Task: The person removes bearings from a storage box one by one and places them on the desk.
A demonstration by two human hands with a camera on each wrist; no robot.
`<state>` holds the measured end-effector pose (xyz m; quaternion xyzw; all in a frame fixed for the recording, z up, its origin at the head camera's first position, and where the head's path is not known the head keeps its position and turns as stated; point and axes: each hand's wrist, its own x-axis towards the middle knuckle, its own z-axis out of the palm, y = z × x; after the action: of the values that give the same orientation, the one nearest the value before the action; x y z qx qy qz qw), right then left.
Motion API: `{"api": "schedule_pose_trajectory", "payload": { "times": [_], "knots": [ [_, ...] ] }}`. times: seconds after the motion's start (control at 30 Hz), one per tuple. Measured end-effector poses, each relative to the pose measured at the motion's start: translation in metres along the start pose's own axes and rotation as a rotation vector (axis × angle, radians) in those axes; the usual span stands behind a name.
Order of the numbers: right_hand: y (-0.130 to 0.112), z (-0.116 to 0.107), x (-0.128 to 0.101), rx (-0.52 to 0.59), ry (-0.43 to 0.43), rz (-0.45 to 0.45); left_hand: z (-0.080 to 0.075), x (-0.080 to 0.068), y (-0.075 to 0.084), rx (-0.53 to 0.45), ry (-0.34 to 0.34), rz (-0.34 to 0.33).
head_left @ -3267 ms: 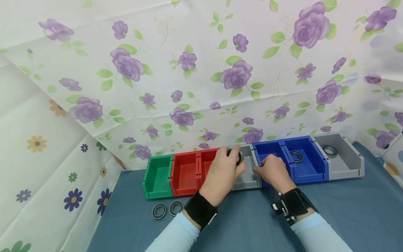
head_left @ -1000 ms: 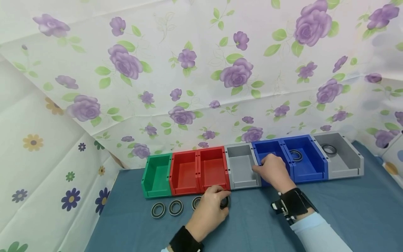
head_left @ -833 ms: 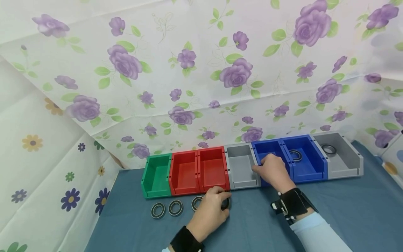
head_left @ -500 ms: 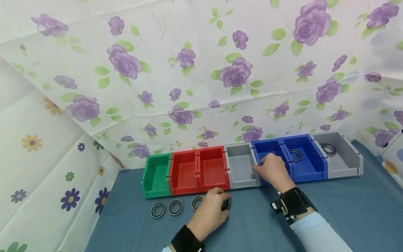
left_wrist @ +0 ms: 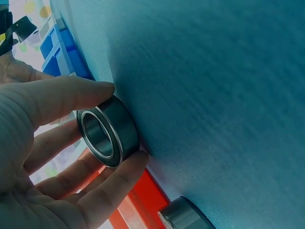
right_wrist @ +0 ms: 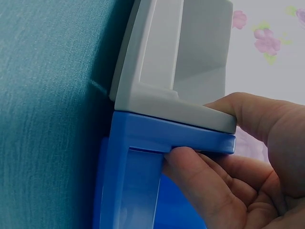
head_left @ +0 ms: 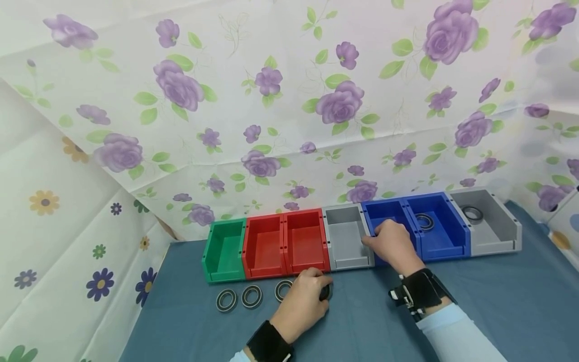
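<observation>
1. The bearing ring (left_wrist: 107,137) is in the left hand (head_left: 300,304), pinched at its outer rim between the thumb on one side and the fingers on the other. It stands on its edge and touches the blue surface (head_left: 497,306), just in front of the grey bin (head_left: 347,240) and the red bin (head_left: 307,241) beside it.
2. The right hand (head_left: 393,246) grasps the wall where this grey bin meets the blue bin (head_left: 391,216): the thumb lies on the grey rim and the fingers curl under the blue edge. In my judgement this steadies the row, so the hold should remain firm.
3. To do the step well, I think the ring should be tipped flat slowly, one side of the rim first, because on its edge it can roll away.
4. Three more rings lie flat in a line to the left of the grey bin, in front of the red and green bins; the nearest (head_left: 283,289) is just beside the left hand. The new ring should come down in the same line without knocking this one.
5. The fingers should open only when the ring rests flat, and then lift straight up.
6. Further right of the grey bin, another blue bin (head_left: 436,221) and a second grey bin (head_left: 490,221) each hold one ring.
</observation>
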<state>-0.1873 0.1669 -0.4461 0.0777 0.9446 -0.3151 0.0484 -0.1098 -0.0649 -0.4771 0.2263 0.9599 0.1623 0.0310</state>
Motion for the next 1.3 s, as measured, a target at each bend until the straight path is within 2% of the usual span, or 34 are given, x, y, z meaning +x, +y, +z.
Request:
{"api": "schedule_pose_trajectory", "payload": {
  "times": [0.4,0.63,0.7,0.97,1.1,1.3],
  "knots": [
    [-0.001,0.0,0.0,0.009,-0.004,0.01,-0.004,0.002,0.004,0.062,0.007,0.035],
    [-0.002,-0.001,-0.002,0.01,-0.01,0.011,-0.012,0.001,0.008,0.068,0.019,0.026],
    [-0.002,-0.001,-0.002,0.008,-0.008,0.006,-0.017,0.001,0.009,0.061,0.056,0.028],
    [-0.002,-0.002,-0.002,0.012,-0.019,0.009,-0.047,0.004,0.006,-0.018,0.295,0.063],
    [-0.002,-0.002,-0.002,0.015,-0.021,0.009,-0.061,0.006,0.001,-0.059,0.376,0.05],
    [-0.001,-0.002,-0.001,0.01,-0.02,0.011,-0.077,0.008,-0.007,-0.06,0.51,0.012]
  ]
}}
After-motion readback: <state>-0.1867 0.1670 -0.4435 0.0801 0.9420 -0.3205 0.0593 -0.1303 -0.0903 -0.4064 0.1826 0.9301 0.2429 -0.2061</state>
